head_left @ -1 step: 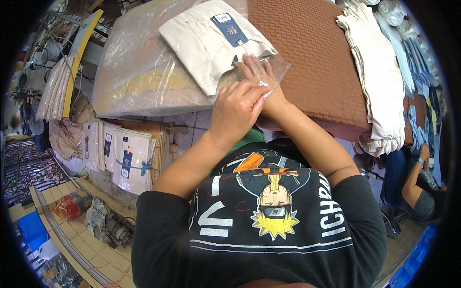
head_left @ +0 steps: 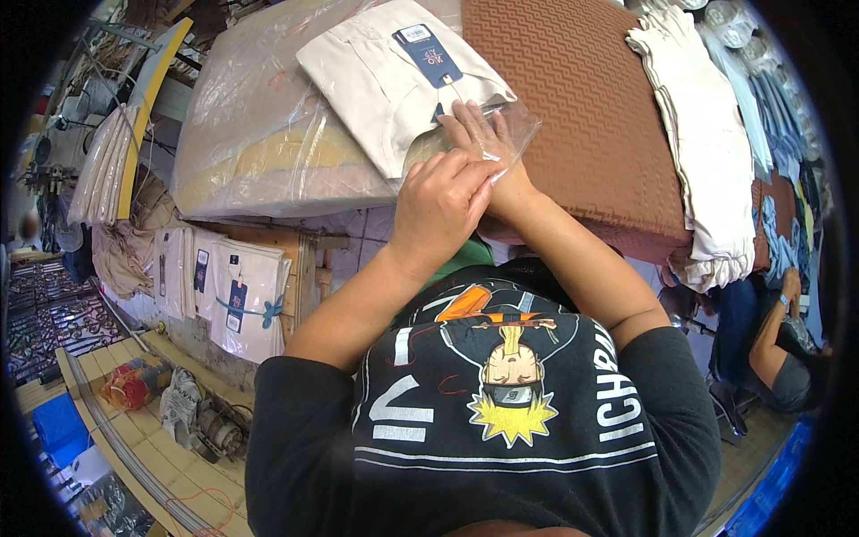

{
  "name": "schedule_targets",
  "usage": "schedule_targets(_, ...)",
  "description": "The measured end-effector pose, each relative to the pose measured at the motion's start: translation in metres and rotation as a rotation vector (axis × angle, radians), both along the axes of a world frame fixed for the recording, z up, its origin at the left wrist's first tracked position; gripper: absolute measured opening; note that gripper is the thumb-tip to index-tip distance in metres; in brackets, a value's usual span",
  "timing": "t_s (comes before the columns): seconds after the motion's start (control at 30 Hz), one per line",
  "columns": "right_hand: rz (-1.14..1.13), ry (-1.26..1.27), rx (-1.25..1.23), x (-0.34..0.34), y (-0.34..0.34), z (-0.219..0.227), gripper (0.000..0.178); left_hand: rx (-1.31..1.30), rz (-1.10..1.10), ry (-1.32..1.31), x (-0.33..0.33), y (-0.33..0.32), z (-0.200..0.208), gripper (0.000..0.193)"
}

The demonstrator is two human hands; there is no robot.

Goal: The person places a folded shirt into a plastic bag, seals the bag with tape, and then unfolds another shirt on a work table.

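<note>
Cream folded trousers (head_left: 380, 67) with a dark blue hang tag (head_left: 428, 58) lie on the padded work surface. A clear plastic bag (head_left: 523, 130) covers their near end. My right hand (head_left: 497, 166) reaches into the bag's mouth, fingers stretched out flat under the film, with the fingertips touching the trousers' near edge. Across its wrist, my left hand (head_left: 443, 201) has its fingers closed in a pinch on the bag's edge. The left hand hides part of the bag's opening.
Plastic-wrapped padding (head_left: 242, 161) lies left and a brown textured block (head_left: 573, 116) right. Beyond stands a stack of cream trousers (head_left: 702, 134). Tagged trousers tied in a bundle (head_left: 246, 300) rest lower left, above a motor (head_left: 219, 430). Another person's arm (head_left: 774, 331) shows far right.
</note>
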State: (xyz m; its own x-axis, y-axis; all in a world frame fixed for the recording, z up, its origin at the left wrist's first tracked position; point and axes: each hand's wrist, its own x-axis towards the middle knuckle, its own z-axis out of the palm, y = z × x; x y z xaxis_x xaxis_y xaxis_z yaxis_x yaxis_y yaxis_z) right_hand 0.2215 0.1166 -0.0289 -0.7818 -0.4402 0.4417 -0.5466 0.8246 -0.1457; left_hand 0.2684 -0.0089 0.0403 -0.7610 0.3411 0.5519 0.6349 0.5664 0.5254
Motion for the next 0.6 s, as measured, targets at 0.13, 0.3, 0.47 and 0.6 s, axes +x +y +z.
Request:
schedule_targets(0.13, -0.004, 0.023, 0.031, 0.001, 0.001, -0.002, 0.05, -0.031, -0.001, 0.004, 0.0, -0.001, 0.0, 0.018)
schedule_targets(0.3, -0.002, -0.012, 0.016, 0.006, 0.001, -0.002, 0.054, -0.026, 0.001, -0.013, 0.001, -0.001, 0.0, 0.018)
schedule_targets(0.47, -0.051, -0.037, 0.123, 0.032, -0.004, -0.003, 0.061, -0.018, -0.001, 0.006, 0.0, -0.002, -0.001, 0.019)
schedule_targets(0.6, 0.054, -0.099, 0.067, 0.037, -0.008, 0.003, 0.063, -0.023, 0.004, 0.009, 0.001, -0.002, -0.001, 0.019)
